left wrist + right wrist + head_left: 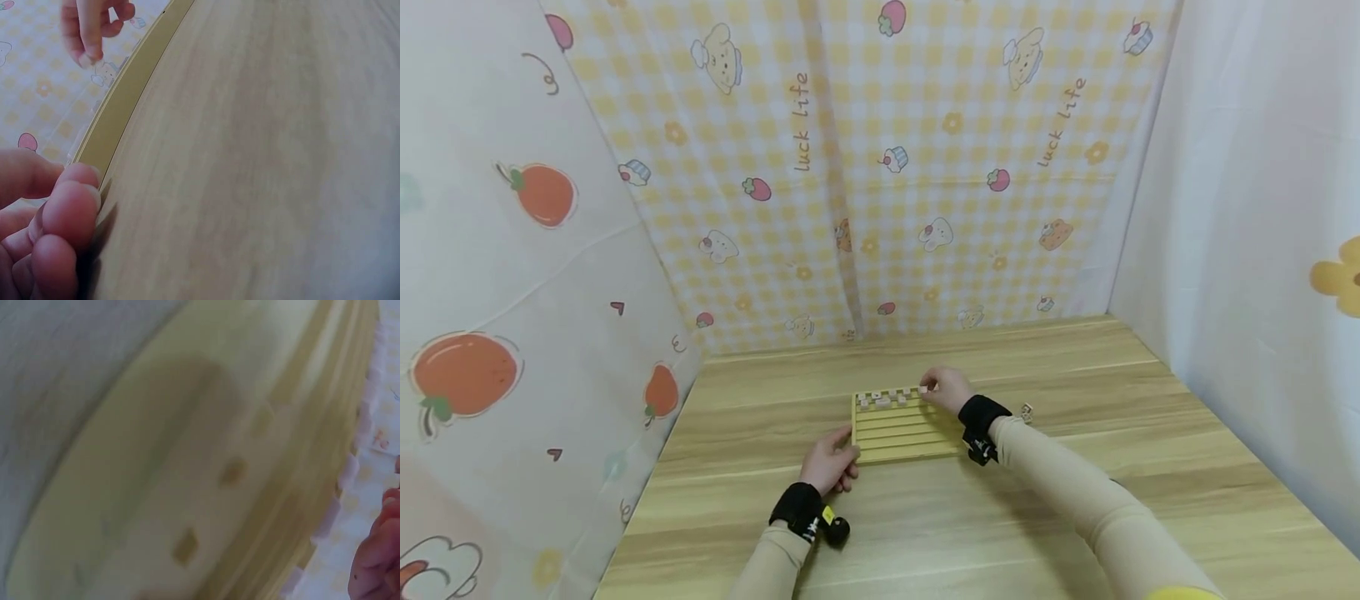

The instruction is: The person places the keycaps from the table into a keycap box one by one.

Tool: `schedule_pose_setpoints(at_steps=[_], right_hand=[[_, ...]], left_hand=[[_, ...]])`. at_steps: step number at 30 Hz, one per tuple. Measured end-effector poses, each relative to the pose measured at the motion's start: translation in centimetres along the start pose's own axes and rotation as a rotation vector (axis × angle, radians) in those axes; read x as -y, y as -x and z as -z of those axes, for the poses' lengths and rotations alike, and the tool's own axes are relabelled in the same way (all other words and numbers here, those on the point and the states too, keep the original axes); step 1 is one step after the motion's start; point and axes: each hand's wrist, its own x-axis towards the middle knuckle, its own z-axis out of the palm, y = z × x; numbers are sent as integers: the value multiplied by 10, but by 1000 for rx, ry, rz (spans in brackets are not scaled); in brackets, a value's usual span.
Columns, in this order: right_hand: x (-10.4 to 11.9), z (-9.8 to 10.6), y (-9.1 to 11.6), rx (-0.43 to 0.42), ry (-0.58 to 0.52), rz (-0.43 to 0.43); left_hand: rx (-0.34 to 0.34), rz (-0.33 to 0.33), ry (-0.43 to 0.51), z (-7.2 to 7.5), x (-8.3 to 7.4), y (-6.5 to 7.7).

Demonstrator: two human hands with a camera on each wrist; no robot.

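Observation:
A yellow slatted board (904,432) lies on the table, with raised ridges running across it. Several small pale blocks (882,403) stand in two rows along its far edge. My left hand (830,462) grips the board's near left corner; the left wrist view shows curled fingers (70,212) against its side wall. At the far right corner, my right hand (949,390) pinches a small pale block (923,389) at the end of the top row. Pale blocks (327,517) also line the board's edge in the blurred right wrist view, where part of the right hand (377,553) shows.
One or more small blocks (1027,411) lie on the wooden table (925,533) to the right of my right wrist. A small dark thing peeks out behind the right forearm. Patterned cloth (865,167) hangs behind the table and at both sides.

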Motion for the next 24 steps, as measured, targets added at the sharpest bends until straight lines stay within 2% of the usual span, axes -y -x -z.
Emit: schedule_pose_setpoints(at_steps=[8, 12, 24], right_hand=[[3, -15, -1, 11, 104, -104], [1, -21, -1, -15, 166, -112], [9, -21, -6, 9, 304, -128]], left_hand=[[20, -15, 7, 1, -4, 1], [22, -11, 7, 0, -1, 1], [21, -10, 3, 1, -1, 1]])
